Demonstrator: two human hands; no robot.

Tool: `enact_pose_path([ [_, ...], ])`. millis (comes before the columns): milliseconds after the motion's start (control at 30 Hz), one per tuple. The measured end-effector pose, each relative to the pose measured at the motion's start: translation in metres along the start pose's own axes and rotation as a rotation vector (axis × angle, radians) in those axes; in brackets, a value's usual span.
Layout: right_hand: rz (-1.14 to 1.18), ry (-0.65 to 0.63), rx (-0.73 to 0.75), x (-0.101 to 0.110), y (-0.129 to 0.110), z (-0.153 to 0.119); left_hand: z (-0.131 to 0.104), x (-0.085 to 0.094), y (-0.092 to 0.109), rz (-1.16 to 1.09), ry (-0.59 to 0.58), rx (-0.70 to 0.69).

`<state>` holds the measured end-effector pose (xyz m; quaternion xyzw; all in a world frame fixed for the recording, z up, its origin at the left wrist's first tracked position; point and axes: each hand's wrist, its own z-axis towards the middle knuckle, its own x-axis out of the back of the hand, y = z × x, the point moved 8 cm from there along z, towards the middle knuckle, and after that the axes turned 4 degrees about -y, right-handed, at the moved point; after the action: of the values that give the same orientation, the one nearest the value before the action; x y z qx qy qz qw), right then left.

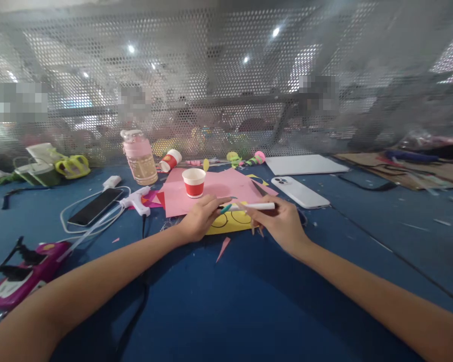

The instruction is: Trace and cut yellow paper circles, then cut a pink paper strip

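A white marker [262, 206] lies level between my two hands. My right hand [281, 221] is closed around its right part. At the marker's dark left end, the fingers of my left hand [200, 218] are pinched together; a teal tip shows there, and I cannot make out whether it is a nail or a cap. Under both hands lies a yellow paper [230, 223] with round black outlines drawn on it. Pink paper sheets [226, 183] spread behind it, bearing an upright red and white paper cup [194, 183]. A pink scrap [223, 249] lies in front.
Leftward are a white glue gun [138, 201], a black phone [95, 206], a pink bottle [139, 158] and a magenta power strip [26, 274] with cables. A white phone [300, 192] and white sheet [305, 164] lie right. A perforated metal screen [211, 75] stands behind.
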<state>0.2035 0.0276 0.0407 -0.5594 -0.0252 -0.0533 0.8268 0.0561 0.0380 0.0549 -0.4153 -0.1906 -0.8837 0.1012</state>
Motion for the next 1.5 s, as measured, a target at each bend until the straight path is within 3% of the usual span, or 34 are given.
enact_pose_path([
  [100, -0.281, -0.163, 0.147, -0.012, -0.019, -0.008, 0.0, 0.004, 0.003, -0.055, 0.037, 0.013],
  [167, -0.422, -0.198, 0.235, -0.015, -0.026, -0.013, 0.0, 0.005, 0.003, -0.121, 0.046, 0.037],
  [367, -0.783, -0.253, 0.335, -0.021, -0.017, -0.014, -0.002, 0.002, 0.002, -0.282, 0.009, 0.092],
  [600, -0.829, -0.347, 0.417, -0.033, -0.012, -0.024, -0.004, -0.002, 0.04, -0.126, -0.108, -0.18],
  [833, -0.686, -0.385, 0.336, -0.037, -0.016, -0.032, -0.007, -0.001, 0.051, -0.026, -0.143, -0.284],
  [967, -0.673, -0.336, 0.174, -0.031, -0.01, -0.019, -0.001, -0.002, 0.03, -0.072, -0.143, -0.091],
  [1100, -0.882, -0.075, 0.077, 0.001, -0.005, 0.005, 0.006, -0.001, -0.003, 0.012, -0.115, 0.258],
  [1200, -1.055, 0.056, -0.046, 0.022, 0.0, 0.016, 0.002, -0.005, -0.016, 0.17, -0.282, 0.499],
  [1267, -1.122, 0.042, -0.109, 0.026, 0.004, 0.02, -0.003, -0.01, -0.016, 0.188, -0.465, 0.566],
  [1333, -1.205, 0.024, -0.087, 0.026, 0.0, 0.022, -0.005, -0.01, -0.014, 0.177, -0.56, 0.584],
  [1400, -1.347, 0.059, -0.068, 0.029, -0.006, 0.022, -0.004, -0.004, -0.016, 0.192, -0.558, 0.607],
  [1500, -1.509, 0.059, -0.21, 0.042, -0.001, 0.021, -0.004, 0.001, -0.026, 0.182, -0.539, 0.667],
])
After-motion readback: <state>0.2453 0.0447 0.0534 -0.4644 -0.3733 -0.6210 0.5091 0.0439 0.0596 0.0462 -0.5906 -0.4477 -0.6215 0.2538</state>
